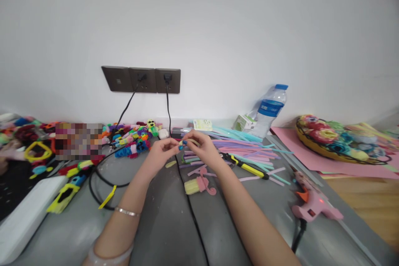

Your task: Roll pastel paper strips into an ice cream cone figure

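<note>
My left hand [162,156] and my right hand [204,149] meet above the grey table, fingertips pinched on a short pale-yellow pipe cleaner [181,143]. Fingers hide part of it. Below my left fingertips lies a small yellow loop [171,164]. Nearer to me rests a pipe-cleaner figure [192,187], yellow at one end and wound with pink, with a curled pink tail. Pliers with yellow-and-black handles [251,169] lie just right of my right wrist, on loose pipe cleaners [246,149] in pink, purple and mint.
A pink glue gun [311,208] with a red light stands at the right. Behind are a water bottle [271,108] and a basket of flowers [301,137]. Black cable [195,220] crosses the table under my hands. Colourful pipe-cleaner pieces [132,149] and a white box [34,212] are left.
</note>
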Available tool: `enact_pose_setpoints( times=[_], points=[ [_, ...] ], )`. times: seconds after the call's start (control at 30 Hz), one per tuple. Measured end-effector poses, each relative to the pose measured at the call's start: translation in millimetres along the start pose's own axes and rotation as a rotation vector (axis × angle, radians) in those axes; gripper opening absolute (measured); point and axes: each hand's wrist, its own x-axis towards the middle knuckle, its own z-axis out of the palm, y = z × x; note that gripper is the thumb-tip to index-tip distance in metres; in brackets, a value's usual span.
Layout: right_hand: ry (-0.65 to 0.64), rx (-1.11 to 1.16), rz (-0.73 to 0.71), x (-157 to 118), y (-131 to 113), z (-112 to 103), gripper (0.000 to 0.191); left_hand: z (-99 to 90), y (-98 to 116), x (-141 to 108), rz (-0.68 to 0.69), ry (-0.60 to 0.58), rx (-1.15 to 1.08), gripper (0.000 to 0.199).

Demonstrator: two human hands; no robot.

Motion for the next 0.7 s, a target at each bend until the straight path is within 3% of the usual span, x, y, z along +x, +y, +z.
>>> enact_pose_setpoints(
  times=[0.3, 0.5, 0.7],
  points=[
    [0.002, -0.078, -0.013, -2.5, -1.8, -1.2, 0.011, 1.6, -6.3, 1.3, -0.017, 0.036, -0.097, 0.025],
    [0.010, -0.101, -0.067, -2.2, -6.2, 2.9, 0.014, 7.3, -7.0, 1.7, -0.009, 0.144, -0.172, 0.027],
    [0.110, -0.114, -0.082, -1.1, -4.2, 5.5, 0.012, 10.1, -10.1, 3.1, -0.045, 0.203, -0.182, 0.028]
  ],
)
